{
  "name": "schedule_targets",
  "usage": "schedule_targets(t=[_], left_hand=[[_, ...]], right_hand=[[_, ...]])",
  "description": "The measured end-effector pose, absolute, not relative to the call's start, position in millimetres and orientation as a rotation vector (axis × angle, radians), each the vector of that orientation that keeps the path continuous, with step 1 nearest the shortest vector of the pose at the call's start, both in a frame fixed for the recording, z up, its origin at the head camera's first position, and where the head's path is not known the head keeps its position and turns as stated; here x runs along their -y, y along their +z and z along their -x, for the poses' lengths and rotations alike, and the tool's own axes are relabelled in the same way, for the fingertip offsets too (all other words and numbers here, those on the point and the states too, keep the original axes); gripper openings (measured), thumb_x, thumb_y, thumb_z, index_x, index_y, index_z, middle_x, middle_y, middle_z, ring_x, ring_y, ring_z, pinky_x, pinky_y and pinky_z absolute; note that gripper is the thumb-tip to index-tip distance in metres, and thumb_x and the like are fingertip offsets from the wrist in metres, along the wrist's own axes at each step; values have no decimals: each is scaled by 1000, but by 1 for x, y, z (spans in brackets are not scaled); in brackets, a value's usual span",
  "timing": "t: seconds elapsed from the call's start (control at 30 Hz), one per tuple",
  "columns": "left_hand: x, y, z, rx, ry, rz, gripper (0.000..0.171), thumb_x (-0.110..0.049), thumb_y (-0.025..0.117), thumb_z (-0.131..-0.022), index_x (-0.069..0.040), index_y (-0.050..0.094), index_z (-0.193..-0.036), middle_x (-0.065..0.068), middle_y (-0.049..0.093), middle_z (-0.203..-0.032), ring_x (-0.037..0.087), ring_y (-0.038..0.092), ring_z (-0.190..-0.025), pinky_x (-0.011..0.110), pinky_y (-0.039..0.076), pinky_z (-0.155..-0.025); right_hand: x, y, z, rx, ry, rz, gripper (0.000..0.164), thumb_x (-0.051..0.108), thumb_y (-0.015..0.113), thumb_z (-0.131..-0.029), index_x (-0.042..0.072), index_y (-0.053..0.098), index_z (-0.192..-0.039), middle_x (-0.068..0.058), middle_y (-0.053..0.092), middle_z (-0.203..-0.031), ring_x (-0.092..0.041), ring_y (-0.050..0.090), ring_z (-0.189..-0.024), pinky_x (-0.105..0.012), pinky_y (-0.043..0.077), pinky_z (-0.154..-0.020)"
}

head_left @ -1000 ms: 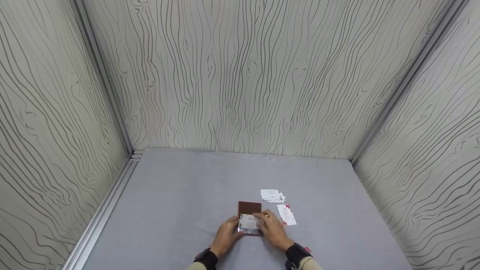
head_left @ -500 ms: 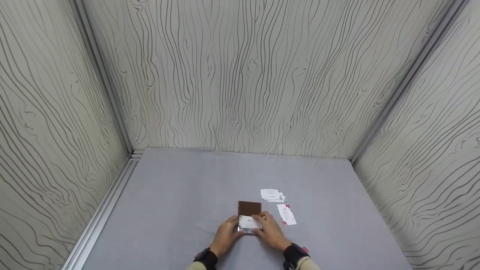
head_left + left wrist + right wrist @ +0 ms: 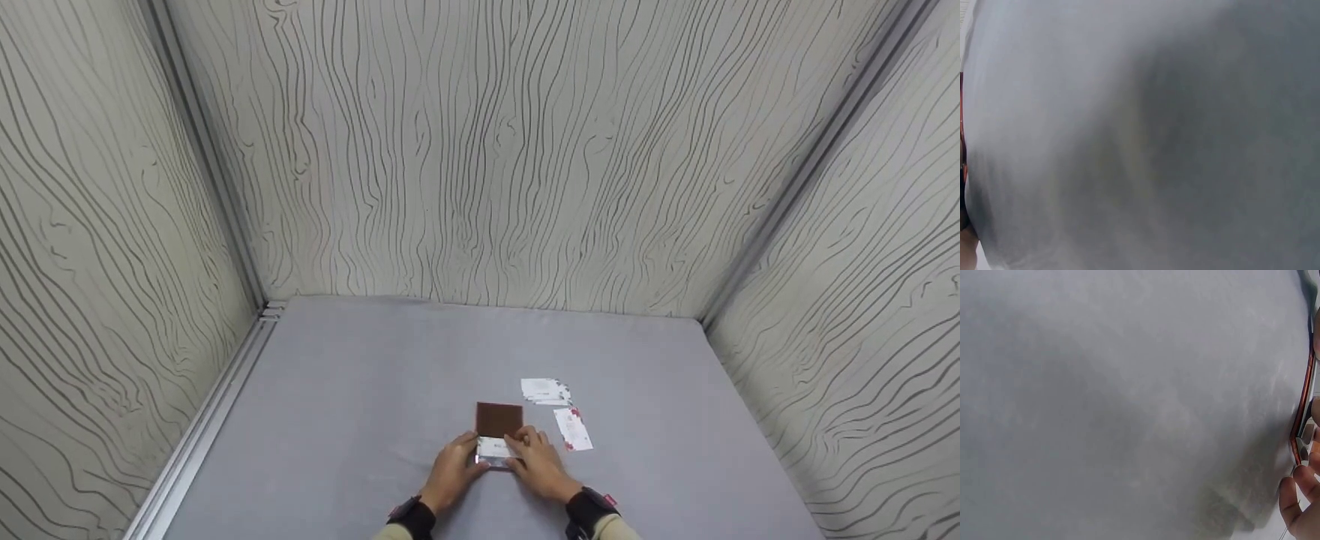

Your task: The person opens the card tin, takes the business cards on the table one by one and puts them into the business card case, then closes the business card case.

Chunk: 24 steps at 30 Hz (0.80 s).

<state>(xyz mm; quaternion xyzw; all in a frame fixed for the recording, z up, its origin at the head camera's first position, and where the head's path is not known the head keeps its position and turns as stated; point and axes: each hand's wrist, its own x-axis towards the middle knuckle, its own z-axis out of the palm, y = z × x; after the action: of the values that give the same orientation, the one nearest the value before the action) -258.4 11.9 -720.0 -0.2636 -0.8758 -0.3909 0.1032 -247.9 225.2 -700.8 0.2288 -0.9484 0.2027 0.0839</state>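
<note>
Left grip (image 3: 451, 466) clamped on brown holder (image 3: 499, 418); right grip (image 3: 541, 465) pinches white card (image 3: 491, 448), long axis left-right, lying between both, over holder's near half.

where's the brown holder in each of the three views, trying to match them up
Head: brown holder, low near the centre, between left hand and right hand.
Left wrist: only a reddish sliver, at the far left edge.
Right wrist: only its reddish edge, at the far right.
Shared landmark: the grey tabletop.
</note>
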Motion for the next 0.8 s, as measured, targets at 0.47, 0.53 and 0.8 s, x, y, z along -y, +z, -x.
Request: schedule_targets(t=[0.47,0.53,0.8], left_hand=[[-12,-724,259,2522,-1185,800,45,-14,78,-82,11,65,-118,23,63,-122,38,61,-114,48,50,-97],[-11,-724,258,2525,-1189,796,45,-14,77,-83,11,65,-118,24,63,-123,39,60,-115,49,49,-98],[-12,-719,256,2559,-1244,767,46,-12,78,-83,12,63,-120,26,61,-126,42,57,-119,51,46,-101]], right_hand=[[-234,-706,250,2687,617,-690,35,14,69,-90,-1,66,-122,-13,56,-112,-29,53,-95,-42,48,-77],[-238,-706,251,2650,585,-684,31,12,69,-90,0,68,-118,-13,57,-110,-29,54,-94,-43,49,-75],[-253,-708,250,2677,480,-586,23,13,67,-91,7,70,-113,-8,58,-107,-28,56,-96,-44,47,-72]])
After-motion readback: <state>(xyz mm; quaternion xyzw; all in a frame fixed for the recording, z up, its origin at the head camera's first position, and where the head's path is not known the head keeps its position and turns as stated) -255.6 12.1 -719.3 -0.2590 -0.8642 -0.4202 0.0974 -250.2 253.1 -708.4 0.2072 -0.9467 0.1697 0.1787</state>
